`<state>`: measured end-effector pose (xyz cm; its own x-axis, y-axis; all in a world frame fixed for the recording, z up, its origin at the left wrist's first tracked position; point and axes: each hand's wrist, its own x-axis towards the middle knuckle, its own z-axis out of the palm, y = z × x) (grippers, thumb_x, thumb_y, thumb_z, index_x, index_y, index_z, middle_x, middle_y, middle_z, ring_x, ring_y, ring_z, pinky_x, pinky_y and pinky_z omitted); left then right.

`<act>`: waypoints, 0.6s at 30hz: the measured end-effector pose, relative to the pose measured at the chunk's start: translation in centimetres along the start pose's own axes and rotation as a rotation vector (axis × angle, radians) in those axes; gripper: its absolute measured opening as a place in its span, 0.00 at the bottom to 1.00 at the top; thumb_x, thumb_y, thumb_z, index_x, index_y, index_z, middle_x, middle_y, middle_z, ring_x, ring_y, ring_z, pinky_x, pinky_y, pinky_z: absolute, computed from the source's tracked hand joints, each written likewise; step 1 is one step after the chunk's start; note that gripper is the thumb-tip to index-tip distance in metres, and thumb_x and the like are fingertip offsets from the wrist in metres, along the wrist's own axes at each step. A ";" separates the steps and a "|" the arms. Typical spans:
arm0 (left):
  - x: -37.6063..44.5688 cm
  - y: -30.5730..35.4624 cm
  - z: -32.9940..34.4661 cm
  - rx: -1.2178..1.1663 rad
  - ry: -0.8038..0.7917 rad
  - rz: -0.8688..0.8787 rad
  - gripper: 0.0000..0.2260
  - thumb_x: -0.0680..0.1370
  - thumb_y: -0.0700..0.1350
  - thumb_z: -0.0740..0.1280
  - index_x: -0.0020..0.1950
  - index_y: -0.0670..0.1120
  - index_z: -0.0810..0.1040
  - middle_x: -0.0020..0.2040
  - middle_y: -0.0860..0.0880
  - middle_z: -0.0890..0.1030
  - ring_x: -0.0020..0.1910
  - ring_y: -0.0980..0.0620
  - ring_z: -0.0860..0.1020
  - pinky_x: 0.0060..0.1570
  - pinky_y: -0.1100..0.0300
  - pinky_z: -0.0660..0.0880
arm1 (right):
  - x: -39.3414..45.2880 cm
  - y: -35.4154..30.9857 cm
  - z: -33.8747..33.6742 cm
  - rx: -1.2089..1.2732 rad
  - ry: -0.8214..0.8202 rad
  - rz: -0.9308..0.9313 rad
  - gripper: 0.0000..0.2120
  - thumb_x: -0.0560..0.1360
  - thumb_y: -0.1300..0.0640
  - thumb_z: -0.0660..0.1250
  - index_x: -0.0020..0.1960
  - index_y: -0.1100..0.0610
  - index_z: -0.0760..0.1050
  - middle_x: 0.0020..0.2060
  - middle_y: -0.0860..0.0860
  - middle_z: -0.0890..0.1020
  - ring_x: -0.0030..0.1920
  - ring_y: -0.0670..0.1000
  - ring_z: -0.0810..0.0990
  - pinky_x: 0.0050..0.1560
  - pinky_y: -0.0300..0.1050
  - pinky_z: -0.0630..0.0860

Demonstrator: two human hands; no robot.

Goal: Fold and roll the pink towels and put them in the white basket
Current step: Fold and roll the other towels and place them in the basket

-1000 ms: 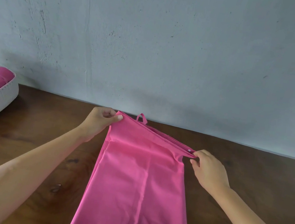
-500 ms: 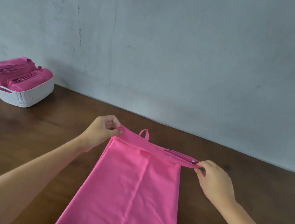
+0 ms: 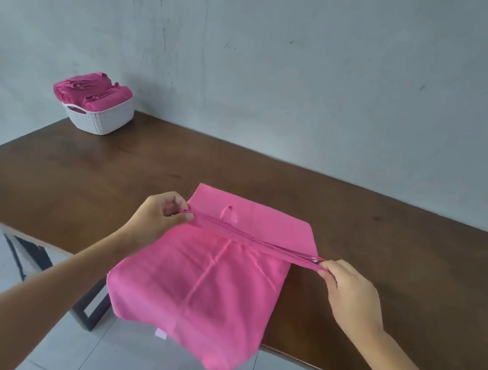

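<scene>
A pink towel [image 3: 206, 286] lies across the near edge of the dark wooden table [image 3: 381, 267], with its near end hanging over that edge toward the floor. Its far part rests flat on the tabletop, showing a small pink hanging loop [image 3: 230, 214] near the far left. A folded edge of the towel is drawn up into a taut narrow band running from left to right above the flat part. A faint lengthwise crease runs down the near part. At the far left corner of the table stands the white basket [image 3: 102, 116], woven-looking with a handle slot, holding rolled pink towels [image 3: 92, 91] that rise above its rim.
</scene>
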<state>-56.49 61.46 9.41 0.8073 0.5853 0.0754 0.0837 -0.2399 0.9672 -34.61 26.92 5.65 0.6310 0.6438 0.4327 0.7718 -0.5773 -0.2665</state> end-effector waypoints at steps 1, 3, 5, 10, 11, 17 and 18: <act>-1.3 -0.5 0.2 0.018 0.012 -0.015 0.07 0.77 0.35 0.73 0.46 0.35 0.76 0.45 0.44 0.85 0.45 0.51 0.84 0.51 0.63 0.76 | -1.2 -0.1 0.3 0.006 -0.004 -0.009 0.05 0.77 0.59 0.74 0.52 0.54 0.85 0.44 0.47 0.85 0.39 0.50 0.85 0.36 0.45 0.82; -3.8 -1.8 0.6 0.048 0.035 -0.058 0.06 0.77 0.35 0.73 0.46 0.36 0.77 0.45 0.43 0.86 0.47 0.46 0.85 0.53 0.60 0.77 | -3.6 -0.3 0.9 0.024 -0.031 -0.007 0.04 0.76 0.57 0.74 0.51 0.52 0.85 0.44 0.45 0.85 0.39 0.49 0.84 0.35 0.43 0.79; -6.0 -3.0 0.8 0.091 0.063 -0.104 0.06 0.76 0.36 0.74 0.45 0.38 0.77 0.44 0.43 0.86 0.48 0.45 0.85 0.55 0.56 0.77 | -5.8 -0.5 1.5 0.027 -0.057 0.003 0.04 0.75 0.55 0.76 0.49 0.50 0.84 0.42 0.42 0.84 0.38 0.48 0.83 0.33 0.44 0.78; -10.4 -5.0 1.3 0.159 0.090 -0.214 0.09 0.74 0.35 0.76 0.41 0.38 0.76 0.36 0.49 0.84 0.39 0.54 0.83 0.52 0.55 0.75 | -10.5 -1.5 2.2 0.007 -0.031 -0.002 0.09 0.68 0.53 0.82 0.41 0.51 0.82 0.35 0.43 0.82 0.34 0.49 0.81 0.27 0.45 0.73; -11.2 -5.3 1.3 0.150 0.095 -0.236 0.10 0.73 0.35 0.77 0.40 0.38 0.76 0.36 0.49 0.84 0.39 0.54 0.83 0.52 0.55 0.75 | -11.4 -1.7 2.2 0.003 -0.023 -0.004 0.09 0.67 0.53 0.82 0.40 0.51 0.82 0.35 0.42 0.82 0.34 0.49 0.81 0.26 0.45 0.73; -14.5 -6.5 0.6 0.153 0.104 -0.277 0.12 0.72 0.36 0.78 0.37 0.40 0.75 0.32 0.53 0.81 0.34 0.59 0.79 0.46 0.57 0.73 | -15.9 -4.2 2.1 0.030 0.053 0.063 0.13 0.78 0.45 0.65 0.42 0.52 0.81 0.37 0.42 0.80 0.36 0.48 0.79 0.29 0.42 0.71; -15.1 -6.6 0.3 0.149 0.100 -0.284 0.12 0.72 0.35 0.78 0.37 0.40 0.75 0.31 0.54 0.81 0.32 0.60 0.78 0.44 0.58 0.72 | -16.6 -4.9 2.0 0.027 0.059 0.068 0.15 0.78 0.44 0.62 0.42 0.52 0.81 0.37 0.42 0.80 0.36 0.48 0.79 0.29 0.42 0.71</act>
<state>-69.00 53.96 1.82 0.6792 0.7160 -0.1613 0.3870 -0.1627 0.9076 -48.67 20.03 -1.92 0.6767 0.5729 0.4624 0.7299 -0.6041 -0.3198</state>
